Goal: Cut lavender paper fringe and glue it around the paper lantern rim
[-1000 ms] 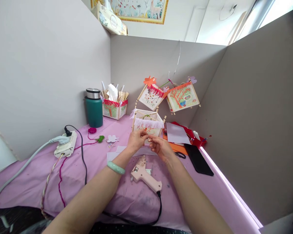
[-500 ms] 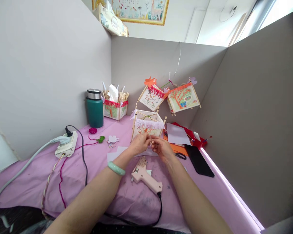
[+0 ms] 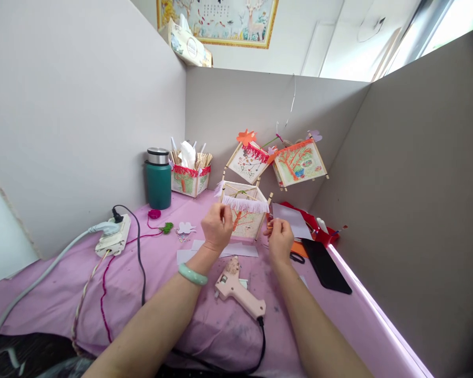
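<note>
Grey partitions [image 3: 256,102] walled the cloth [image 3: 55,294] left, right, far; left hand [image 3: 217,227] and right hand [image 3: 280,239], closed, contents unclear, had parted beside the lantern [image 3: 250,223].

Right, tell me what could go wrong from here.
The glue gun lies between the forearms; if it is hot, which the picture cannot show, it might burn skin. Its black cord loops near the purple cloth's front edge and could snag. The left hand is close to the lilac-fringed box; a bump might tip it.
</note>
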A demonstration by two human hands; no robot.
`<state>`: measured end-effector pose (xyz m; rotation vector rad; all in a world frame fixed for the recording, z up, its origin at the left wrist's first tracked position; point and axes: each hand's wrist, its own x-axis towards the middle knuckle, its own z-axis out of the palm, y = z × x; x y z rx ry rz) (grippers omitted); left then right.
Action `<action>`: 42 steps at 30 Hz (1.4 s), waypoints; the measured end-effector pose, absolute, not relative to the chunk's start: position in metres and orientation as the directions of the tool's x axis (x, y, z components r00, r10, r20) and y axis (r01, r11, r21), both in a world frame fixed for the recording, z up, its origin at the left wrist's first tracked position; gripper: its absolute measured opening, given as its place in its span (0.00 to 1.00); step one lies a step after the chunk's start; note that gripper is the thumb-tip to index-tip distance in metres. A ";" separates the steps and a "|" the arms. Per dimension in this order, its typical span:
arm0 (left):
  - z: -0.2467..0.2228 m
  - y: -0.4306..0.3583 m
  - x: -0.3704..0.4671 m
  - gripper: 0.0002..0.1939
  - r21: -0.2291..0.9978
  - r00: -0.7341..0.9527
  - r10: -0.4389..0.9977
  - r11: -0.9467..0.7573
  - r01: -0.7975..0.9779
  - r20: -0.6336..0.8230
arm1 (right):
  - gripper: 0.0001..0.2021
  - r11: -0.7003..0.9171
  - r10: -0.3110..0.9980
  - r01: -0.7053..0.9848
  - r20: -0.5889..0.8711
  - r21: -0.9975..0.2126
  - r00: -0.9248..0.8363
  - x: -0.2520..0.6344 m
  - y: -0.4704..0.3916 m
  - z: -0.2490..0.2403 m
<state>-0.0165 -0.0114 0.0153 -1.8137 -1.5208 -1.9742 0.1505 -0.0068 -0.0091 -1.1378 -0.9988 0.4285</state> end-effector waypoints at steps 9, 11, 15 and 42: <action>0.018 -0.002 -0.020 0.11 0.343 -0.095 0.410 -0.590 0.731 0.907 | 0.19 0.619 0.373 0.724 0.925 -0.305 0.070 0.151 -0.010 -0.002; 0.016 -0.001 -0.018 0.10 0.357 -0.094 0.454 -0.538 0.764 0.886 | 0.17 0.567 0.419 0.760 0.906 -0.318 0.067 0.153 -0.006 -0.006; 0.011 0.001 -0.015 0.08 0.494 -0.183 0.591 -0.420 0.762 0.785 | 0.14 0.402 0.540 0.779 0.812 -0.481 0.223 0.158 0.001 -0.015; 0.013 -0.006 -0.008 0.11 0.672 -0.310 0.721 -0.282 0.685 0.620 | 0.18 0.077 0.877 0.710 0.386 -0.700 0.286 0.166 0.008 -0.021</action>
